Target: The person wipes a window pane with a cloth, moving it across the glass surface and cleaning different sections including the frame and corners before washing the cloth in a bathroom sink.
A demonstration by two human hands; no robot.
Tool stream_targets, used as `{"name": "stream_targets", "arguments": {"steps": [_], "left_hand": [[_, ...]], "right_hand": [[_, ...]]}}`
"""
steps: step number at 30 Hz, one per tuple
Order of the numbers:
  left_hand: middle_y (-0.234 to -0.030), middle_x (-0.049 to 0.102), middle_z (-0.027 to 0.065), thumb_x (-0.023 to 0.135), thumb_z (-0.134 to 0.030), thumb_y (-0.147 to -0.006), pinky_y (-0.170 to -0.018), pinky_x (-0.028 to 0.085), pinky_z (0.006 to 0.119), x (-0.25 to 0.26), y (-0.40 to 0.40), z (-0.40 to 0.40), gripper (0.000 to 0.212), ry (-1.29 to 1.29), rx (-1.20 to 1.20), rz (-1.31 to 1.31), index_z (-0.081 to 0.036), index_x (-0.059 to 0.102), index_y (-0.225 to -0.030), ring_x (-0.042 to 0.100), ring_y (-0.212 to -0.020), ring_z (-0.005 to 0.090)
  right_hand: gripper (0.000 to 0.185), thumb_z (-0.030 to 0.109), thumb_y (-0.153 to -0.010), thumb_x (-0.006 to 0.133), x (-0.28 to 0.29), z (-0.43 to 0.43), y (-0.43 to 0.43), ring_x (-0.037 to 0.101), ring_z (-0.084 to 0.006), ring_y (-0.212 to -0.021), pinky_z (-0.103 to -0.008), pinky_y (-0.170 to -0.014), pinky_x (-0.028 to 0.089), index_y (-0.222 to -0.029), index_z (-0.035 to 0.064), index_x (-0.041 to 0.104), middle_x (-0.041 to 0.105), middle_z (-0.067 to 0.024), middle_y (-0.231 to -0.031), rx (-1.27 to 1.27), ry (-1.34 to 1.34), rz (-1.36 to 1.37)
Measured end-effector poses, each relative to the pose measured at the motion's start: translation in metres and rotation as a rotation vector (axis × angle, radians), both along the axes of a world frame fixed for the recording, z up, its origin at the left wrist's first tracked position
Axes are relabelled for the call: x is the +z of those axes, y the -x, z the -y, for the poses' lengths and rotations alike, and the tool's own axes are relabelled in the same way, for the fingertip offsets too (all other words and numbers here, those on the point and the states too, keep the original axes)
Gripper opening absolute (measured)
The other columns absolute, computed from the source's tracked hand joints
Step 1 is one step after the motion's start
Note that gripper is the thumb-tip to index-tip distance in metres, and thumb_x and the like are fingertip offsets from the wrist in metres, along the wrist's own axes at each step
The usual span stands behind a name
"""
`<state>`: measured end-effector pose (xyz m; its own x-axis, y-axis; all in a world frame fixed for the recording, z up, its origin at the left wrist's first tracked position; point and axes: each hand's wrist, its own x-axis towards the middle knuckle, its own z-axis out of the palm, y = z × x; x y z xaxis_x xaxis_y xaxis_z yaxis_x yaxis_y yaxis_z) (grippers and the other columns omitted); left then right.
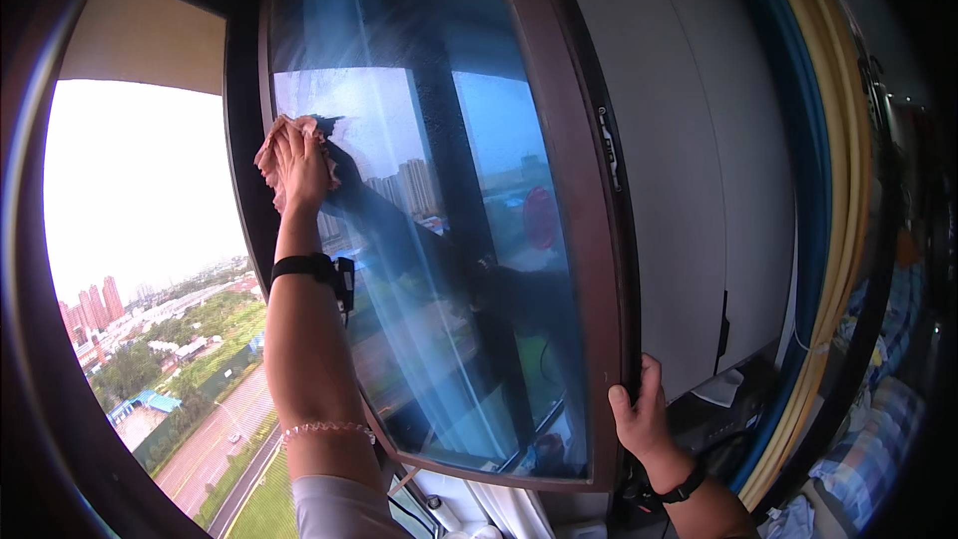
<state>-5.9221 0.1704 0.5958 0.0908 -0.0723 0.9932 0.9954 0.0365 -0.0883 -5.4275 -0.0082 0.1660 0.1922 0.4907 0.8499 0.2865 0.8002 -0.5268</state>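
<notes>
My left hand (299, 165) presses a crumpled pink cloth (271, 165) flat against the left edge of a window sash's glass pane (389, 120), fingers spread over the cloth. Wet streaks show on the glass around and above it, along with reflections of the arm and buildings. Lower right, my right hand (644, 412) grips the outer edge of the brown sash frame (599, 389), thumb on the near face and fingers behind. A metal latch fitting (610, 150) sits on the frame's edge above that hand.
To the left, the open window looks out from high up over a road (217, 449) and buildings. Grey cabinet doors (688, 165) stand behind the sash. Blue and yellow curtains (838, 165) hang at the right, beside checked bedding (868, 434). A bottle (443, 513) stands below the sash.
</notes>
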Motion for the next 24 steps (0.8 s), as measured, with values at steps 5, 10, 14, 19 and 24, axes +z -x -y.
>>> {"name": "stream_targets", "arguments": {"steps": [5, 10, 14, 19, 24], "left_hand": [[-0.162, 0.031, 0.0247, 0.041, -0.039, -0.104, -0.127, 0.013, 0.048, -0.012, -0.124, 0.030, 0.066, -0.169, -0.210, -0.398, -0.005, 0.028, -0.160, 0.023, -0.154, 0.0389], [-0.153, 0.045, 0.0236, 0.044, -0.032, -0.103, -0.126, 0.019, 0.045, -0.073, -0.310, 0.141, 0.060, 0.093, -0.554, -0.690, 0.002, 0.041, -0.152, 0.035, -0.148, 0.0382], [-0.148, 0.051, 0.0222, 0.041, -0.034, -0.106, -0.124, 0.024, 0.045, -0.066, -0.313, 0.147, 0.053, 0.216, -0.622, -0.613, 0.001, 0.049, -0.145, 0.040, -0.144, 0.0394], [-0.157, 0.042, 0.0194, 0.051, -0.027, -0.102, -0.122, 0.027, 0.055, 0.031, -0.223, 0.088, 0.045, -0.089, -0.155, -0.497, -0.005, 0.056, -0.141, 0.041, -0.144, 0.0408], [-0.165, 0.024, 0.0186, 0.043, -0.028, -0.106, -0.126, 0.017, 0.051, 0.073, -0.092, 0.039, 0.051, 0.108, -0.029, -0.169, -0.009, 0.040, -0.153, 0.021, -0.153, 0.0375]], "right_hand": [[0.067, 0.050, -0.099, 0.061, -0.001, -0.003, 0.009, 0.068, -0.0328, -0.094, -0.0417, -0.082, 0.055, -0.134, -0.0028, 0.039, 0.066, -0.0204, -0.105, -0.059, -0.027, 0.002], [0.061, 0.043, -0.098, 0.066, -0.010, -0.010, -0.003, 0.066, -0.0243, -0.093, -0.0374, -0.084, 0.053, -0.131, -0.0031, 0.044, 0.066, -0.0158, -0.105, -0.016, -0.034, -0.080], [0.064, 0.046, -0.097, 0.067, -0.008, -0.008, 0.004, 0.064, -0.0178, -0.094, -0.0333, -0.084, 0.053, -0.133, -0.0035, 0.045, 0.066, -0.0115, -0.107, 0.071, -0.023, -0.162], [0.066, 0.047, -0.096, 0.069, -0.007, -0.004, 0.007, 0.064, -0.0174, -0.094, -0.0322, -0.085, 0.052, -0.132, -0.0039, 0.047, 0.067, -0.0117, -0.107, 0.067, 0.005, -0.157], [0.062, 0.043, -0.099, 0.064, -0.006, 0.000, -0.003, 0.059, -0.0160, -0.100, -0.0313, -0.091, 0.049, -0.134, -0.0039, 0.044, 0.062, -0.0089, -0.115, 0.107, 0.019, -0.125]]}}
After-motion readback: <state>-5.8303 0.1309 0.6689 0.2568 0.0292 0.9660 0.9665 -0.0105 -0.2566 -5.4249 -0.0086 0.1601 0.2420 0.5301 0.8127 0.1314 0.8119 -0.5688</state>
